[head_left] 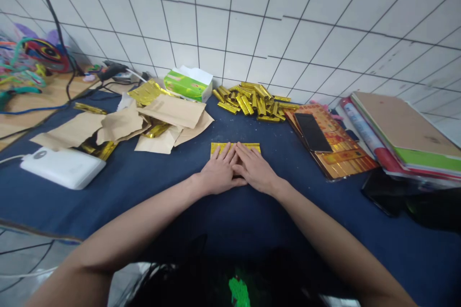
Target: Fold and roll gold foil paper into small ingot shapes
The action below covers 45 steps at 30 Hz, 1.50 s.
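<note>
A strip of gold foil paper (pixel 256 147) lies flat on the dark blue cloth, straight ahead of me. My left hand (pixel 221 169) presses on it with the fingers stretched out over its left half. Beside it, my right hand (pixel 256 170) lies flat on the right half, fingertips touching those of the left. Most of the strip's near side is hidden beneath both hands. Beyond it, against the tiled wall, is a heap of small rolled or folded gold paper pieces (pixel 252 100).
Torn brown paper sheets (pixel 176 110) and a white power bank (pixel 63 168) are at left. A green tissue pack (pixel 189 82) stands by the wall. To the right, a black phone (pixel 313 133) rests on orange-gold packets (pixel 345 158), near stacked folders (pixel 406 124). Cables and craft items (pixel 21 67) fill the far left.
</note>
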### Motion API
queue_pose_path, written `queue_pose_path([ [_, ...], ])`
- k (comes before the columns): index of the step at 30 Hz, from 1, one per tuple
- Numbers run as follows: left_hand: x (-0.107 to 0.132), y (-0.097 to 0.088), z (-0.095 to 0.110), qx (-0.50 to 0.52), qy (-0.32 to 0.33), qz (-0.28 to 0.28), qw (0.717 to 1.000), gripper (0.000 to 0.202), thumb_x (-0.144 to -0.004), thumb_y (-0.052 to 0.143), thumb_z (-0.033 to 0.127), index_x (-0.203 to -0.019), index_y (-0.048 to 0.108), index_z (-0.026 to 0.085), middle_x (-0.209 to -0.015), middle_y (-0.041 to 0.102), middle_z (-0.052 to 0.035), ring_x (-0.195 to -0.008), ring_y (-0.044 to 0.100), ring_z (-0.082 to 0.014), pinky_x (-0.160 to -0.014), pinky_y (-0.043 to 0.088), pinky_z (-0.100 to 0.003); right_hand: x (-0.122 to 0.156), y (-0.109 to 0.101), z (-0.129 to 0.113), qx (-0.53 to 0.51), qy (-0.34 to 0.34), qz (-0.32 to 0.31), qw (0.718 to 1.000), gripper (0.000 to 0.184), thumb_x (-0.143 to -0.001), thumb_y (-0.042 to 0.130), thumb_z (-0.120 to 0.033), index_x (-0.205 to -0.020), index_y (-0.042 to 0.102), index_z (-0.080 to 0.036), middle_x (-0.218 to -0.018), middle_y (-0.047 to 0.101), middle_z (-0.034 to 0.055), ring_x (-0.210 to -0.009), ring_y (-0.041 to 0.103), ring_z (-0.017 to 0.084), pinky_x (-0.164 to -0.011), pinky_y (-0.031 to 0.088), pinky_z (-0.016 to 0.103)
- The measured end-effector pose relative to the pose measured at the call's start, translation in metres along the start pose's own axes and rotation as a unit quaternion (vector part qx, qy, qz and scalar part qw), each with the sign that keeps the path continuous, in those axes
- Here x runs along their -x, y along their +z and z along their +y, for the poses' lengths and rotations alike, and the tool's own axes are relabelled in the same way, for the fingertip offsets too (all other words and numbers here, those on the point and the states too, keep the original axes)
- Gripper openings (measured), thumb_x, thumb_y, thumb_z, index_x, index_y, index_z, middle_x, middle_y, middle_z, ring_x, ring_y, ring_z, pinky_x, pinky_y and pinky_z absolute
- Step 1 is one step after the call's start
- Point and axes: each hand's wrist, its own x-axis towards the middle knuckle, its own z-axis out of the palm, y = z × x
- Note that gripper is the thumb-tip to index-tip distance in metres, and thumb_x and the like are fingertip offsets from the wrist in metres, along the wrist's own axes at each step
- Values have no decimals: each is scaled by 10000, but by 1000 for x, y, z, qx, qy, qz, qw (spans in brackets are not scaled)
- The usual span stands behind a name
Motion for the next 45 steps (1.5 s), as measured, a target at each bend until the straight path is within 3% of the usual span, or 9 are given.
queue_pose_path([
  [5,1,-2,-4,0,1,-19,1000,900,-780,317,682,-1398,196,40,-1473,154,-189,-1366,77,-317,-1089,105,-474,6,-6,19,32,40,-34,998,673,-857,325,-531,-1383,291,-112,-1463,252,117,-1361,161,243,-1097,164,463],
  [10,5,-20,-22,47,21,-83,995,978,-704,458,686,-1397,184,53,-1481,94,-196,-1371,38,-298,-1097,104,-431,10,-19,31,-38,16,-80,996,946,-617,616,-607,-1366,303,-122,-1468,220,165,-1362,132,286,-1098,142,490],
  [13,7,-37,-31,89,33,-137,986,953,-678,590,566,-1396,192,80,-1483,94,-193,-1372,62,-278,-1094,149,-400,12,-29,38,-92,-3,-97,991,830,-629,648,-494,-1317,356,-134,-1472,199,173,-1361,131,288,-1096,143,500],
  [16,8,-48,-35,120,30,-152,981,880,-688,629,427,-1383,216,80,-1479,125,-197,-1370,99,-268,-1089,187,-376,14,-33,43,-115,-11,-94,989,617,-680,597,-312,-1250,417,-159,-1454,265,150,-1350,176,284,-1091,175,500],
  [20,8,-53,-35,142,21,-138,980,730,-687,617,319,-1305,317,71,-1456,210,-206,-1350,193,-285,-1058,267,-371,15,-28,50,-135,-11,-49,990,518,-692,512,-195,-1207,451,-211,-1312,488,111,-1309,292,277,-1065,254,501],
  [26,7,-54,-40,182,47,-94,978,409,-701,501,107,-1109,471,106,-1316,438,-163,-1212,433,-253,-920,412,-320,16,-18,63,-147,-29,-15,989,303,-696,506,-229,-998,536,-238,-1406,377,89,-1281,347,287,-1073,237,503],
  [31,7,-59,-42,190,47,-103,975,378,-673,461,29,-1032,514,132,-1200,535,-119,-1030,565,-219,-827,453,-306,16,-22,66,-201,21,-8,979,197,-735,500,-267,-922,557,-241,-1330,481,91,-1234,422,280,-1029,324,494],
  [37,7,-59,-42,200,47,-81,975,84,-790,495,163,-813,576,161,-1102,608,-73,-1100,531,-211,-895,412,-321,13,-25,60,-213,21,19,977,226,-825,474,-359,-837,655,-226,-1257,554,66,-1218,449,247,-1055,309,467],
  [45,1,-47,-46,203,16,-20,979,211,-842,453,212,-712,611,159,-1015,650,-52,-997,590,-182,-862,430,-295,11,-22,52,-199,43,59,977,281,-840,440,-355,-698,641,-220,-1189,608,57,-1163,511,224,-1029,353,442],
])
